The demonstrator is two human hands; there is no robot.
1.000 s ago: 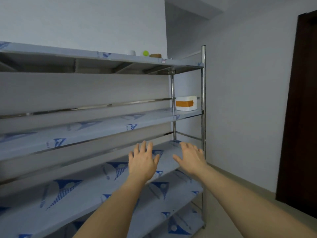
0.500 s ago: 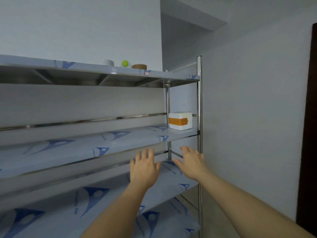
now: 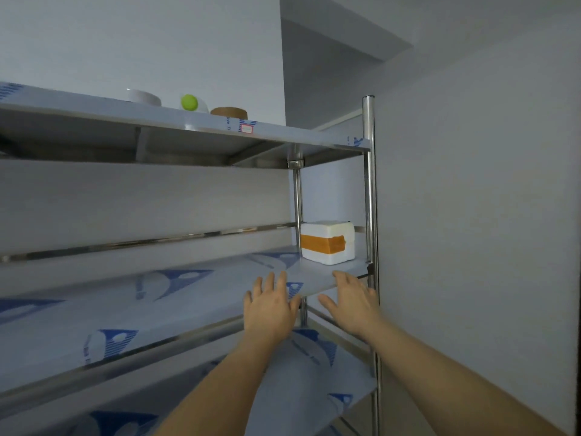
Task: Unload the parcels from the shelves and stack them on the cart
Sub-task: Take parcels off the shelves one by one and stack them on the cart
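- While both hands reach up, left hand (image 3: 270, 306) and right hand (image 3: 353, 302) are spread flat, holding nothing.
- Parcel (image 3: 327, 242) sits on the shelf (image 3: 195, 297) just above and beyond the fingertips, untouched.

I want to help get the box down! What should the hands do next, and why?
Probably reach on up and forward so the left hand and right hand land on either side of the box. Both are open and empty, just below the shelf edge, and the box sits apart from them at the far right end.
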